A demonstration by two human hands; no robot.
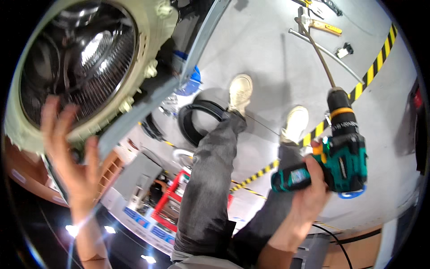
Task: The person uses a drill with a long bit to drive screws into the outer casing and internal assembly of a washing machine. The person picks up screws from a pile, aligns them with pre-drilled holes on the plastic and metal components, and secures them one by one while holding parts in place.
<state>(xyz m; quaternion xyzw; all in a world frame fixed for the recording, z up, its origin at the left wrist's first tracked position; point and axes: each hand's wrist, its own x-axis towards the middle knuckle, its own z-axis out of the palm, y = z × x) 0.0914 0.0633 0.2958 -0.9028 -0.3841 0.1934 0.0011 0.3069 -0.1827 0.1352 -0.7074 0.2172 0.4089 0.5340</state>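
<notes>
My right hand (313, 188) grips the handle of a teal and black cordless drill (342, 150) at the right. A long thin bit (320, 54) sticks out of the drill's chuck and points up and away over the grey floor. My left hand (71, 152) is raised at the left, fingers spread, holding nothing. It rests against the lower edge of the cream plastic tub (148, 40) of a washing machine, whose shiny steel drum (85, 58) gapes open above it. My legs in grey trousers and two pale shoes (240, 92) stand between the hands.
A black rubber door ring (197, 121) lies on the floor near my left shoe. A grey metal frame rail (148, 101) runs under the tub. Yellow-black tape (374, 67) crosses the floor at right. Hand tools (324, 27) and a metal rod lie at top right. A red frame (168, 197) stands lower centre.
</notes>
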